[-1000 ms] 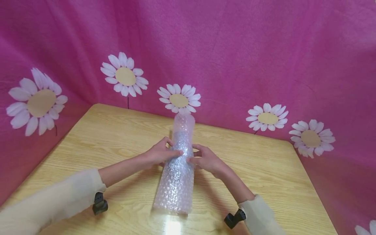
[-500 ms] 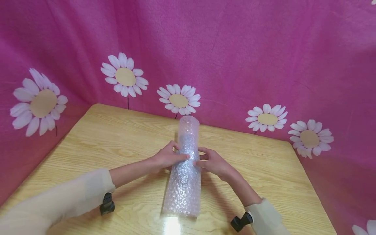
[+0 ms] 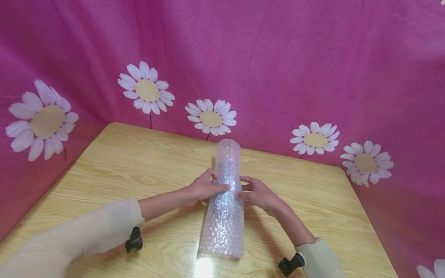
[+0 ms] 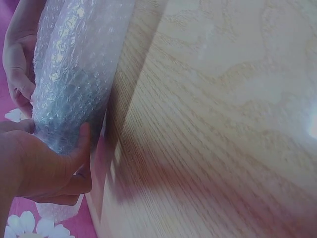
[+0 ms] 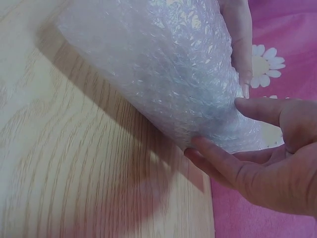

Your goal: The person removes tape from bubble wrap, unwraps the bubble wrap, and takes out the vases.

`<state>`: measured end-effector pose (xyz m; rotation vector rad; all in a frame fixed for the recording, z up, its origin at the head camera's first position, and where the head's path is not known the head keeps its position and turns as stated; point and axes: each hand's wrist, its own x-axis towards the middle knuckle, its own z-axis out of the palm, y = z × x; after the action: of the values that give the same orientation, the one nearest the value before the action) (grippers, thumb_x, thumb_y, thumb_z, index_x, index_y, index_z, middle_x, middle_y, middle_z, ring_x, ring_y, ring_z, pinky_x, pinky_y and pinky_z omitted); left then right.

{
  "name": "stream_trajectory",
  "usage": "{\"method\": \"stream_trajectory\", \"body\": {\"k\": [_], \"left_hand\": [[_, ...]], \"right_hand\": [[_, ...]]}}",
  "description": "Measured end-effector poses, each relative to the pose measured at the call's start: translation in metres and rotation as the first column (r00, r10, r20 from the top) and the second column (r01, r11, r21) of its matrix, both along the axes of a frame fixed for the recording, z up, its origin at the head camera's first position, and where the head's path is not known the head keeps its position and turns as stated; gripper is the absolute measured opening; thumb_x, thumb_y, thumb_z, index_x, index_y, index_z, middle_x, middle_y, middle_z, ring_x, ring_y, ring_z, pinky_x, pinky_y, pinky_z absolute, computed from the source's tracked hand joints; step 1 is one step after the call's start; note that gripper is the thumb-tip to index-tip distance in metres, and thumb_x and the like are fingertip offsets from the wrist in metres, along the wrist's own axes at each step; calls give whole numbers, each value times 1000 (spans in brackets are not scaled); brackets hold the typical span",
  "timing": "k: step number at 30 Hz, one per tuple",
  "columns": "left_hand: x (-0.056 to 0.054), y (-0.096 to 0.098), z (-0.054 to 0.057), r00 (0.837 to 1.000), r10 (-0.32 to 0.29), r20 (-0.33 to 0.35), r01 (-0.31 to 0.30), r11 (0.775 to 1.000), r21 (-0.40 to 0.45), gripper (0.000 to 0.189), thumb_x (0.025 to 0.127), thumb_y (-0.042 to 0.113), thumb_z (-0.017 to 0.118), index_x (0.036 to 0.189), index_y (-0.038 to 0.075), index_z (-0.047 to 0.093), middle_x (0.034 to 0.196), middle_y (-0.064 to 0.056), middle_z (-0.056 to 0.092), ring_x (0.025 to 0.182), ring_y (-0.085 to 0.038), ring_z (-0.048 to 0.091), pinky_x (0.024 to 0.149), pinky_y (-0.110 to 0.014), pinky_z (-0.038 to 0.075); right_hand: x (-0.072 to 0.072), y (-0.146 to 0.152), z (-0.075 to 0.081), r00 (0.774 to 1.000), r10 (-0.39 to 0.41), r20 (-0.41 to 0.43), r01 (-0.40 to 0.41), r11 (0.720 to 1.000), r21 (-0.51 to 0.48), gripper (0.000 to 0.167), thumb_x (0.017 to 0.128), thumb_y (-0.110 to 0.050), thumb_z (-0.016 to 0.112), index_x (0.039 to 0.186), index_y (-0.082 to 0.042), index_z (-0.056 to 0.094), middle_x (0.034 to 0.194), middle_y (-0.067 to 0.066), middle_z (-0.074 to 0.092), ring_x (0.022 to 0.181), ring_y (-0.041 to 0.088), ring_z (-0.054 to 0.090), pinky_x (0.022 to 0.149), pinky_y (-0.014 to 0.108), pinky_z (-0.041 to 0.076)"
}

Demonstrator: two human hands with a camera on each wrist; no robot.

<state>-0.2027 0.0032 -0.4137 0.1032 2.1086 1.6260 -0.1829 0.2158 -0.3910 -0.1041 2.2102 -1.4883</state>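
A long bundle of pinkish clear bubble wrap (image 3: 223, 227) lies lengthwise at the middle of the table, pointing away from me. Through its layers shows a darker blue-grey thing (image 4: 74, 101), whose kind I cannot tell. My left hand (image 3: 205, 188) grips the bundle's left side, thumb on top and fingers down along the side. From the right, my right hand (image 5: 277, 153) holds it the same way, its thumb close to the left thumb in the head view. The wrap flares wider at the near end and is narrower at the far end.
The wooden table (image 3: 139, 158) has rounded far corners. A magenta cloth (image 3: 264, 77) printed with white daisies hangs behind it and at both sides. Black wrist cameras (image 3: 134, 240) sit below the light sleeves (image 3: 104, 222).
Both hands have shifted the bubble-wrap bundle to the right and slightly towards me, keeping their grip. Its far end has drawn back from the cloth and the bundle stands straighter.
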Motion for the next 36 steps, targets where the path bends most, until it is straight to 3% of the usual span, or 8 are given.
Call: {"method": "stream_trajectory", "body": {"k": [20, 29, 36], "left_hand": [[-5, 14, -5, 1000, -18, 0, 18, 1000, -22, 46, 89, 28, 77, 110, 5, 43, 109, -17, 53, 83, -27, 65, 65, -39, 59], [-8, 14, -3, 999, -44, 23, 44, 999, -2, 46, 90, 28, 76, 109, 5, 41, 112, -18, 50, 88, -30, 66, 70, -45, 60], [-9, 11, -2, 998, -59, 25, 60, 997, -38, 46, 91, 30, 75, 110, 5, 41, 115, -17, 49, 94, -30, 62, 72, -46, 59]], "right_hand": [[-5, 14, -3, 999, -15, 33, 15, 1000, 18, 63, 95, -3, 63, 150, 6, 32, 133, 29, 54, 112, 35, 61, 90, 49, 54], [-7, 15, -3, 999, -25, 37, 24, 1000, 19, 63, 95, -4, 63, 150, 5, 33, 132, 28, 55, 111, 34, 62, 90, 48, 54], [-7, 15, -4, 999, -17, 34, 15, 998, 54, 63, 95, -7, 64, 150, 4, 34, 133, 27, 55, 112, 34, 61, 90, 49, 54]]}}
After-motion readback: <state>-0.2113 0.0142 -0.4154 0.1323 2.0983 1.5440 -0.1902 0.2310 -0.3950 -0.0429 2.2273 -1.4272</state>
